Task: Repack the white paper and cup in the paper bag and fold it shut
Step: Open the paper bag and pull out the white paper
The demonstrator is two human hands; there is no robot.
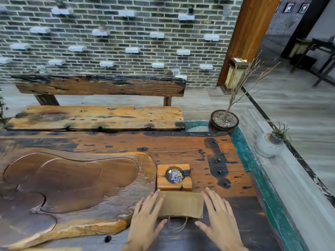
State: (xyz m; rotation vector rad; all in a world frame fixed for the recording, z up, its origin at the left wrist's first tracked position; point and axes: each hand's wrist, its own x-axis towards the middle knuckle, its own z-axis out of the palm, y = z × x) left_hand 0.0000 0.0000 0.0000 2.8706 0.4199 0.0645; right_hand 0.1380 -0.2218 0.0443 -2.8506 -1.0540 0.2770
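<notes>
A brown paper bag [181,204] lies flat and folded on the dark wooden table [199,151], its string handles [176,224] trailing toward me. My left hand [145,221] rests flat with spread fingers on the bag's left edge. My right hand [218,221] lies open just right of the bag, fingers spread, at or near its right edge. Neither hand grips anything. No white paper or cup is visible.
A small wooden ashtray [174,177] sits directly behind the bag. A large carved wooden tea tray [72,182] fills the left of the table. A potted bare branch [223,122] stands at the far right corner, a bench [94,115] beyond.
</notes>
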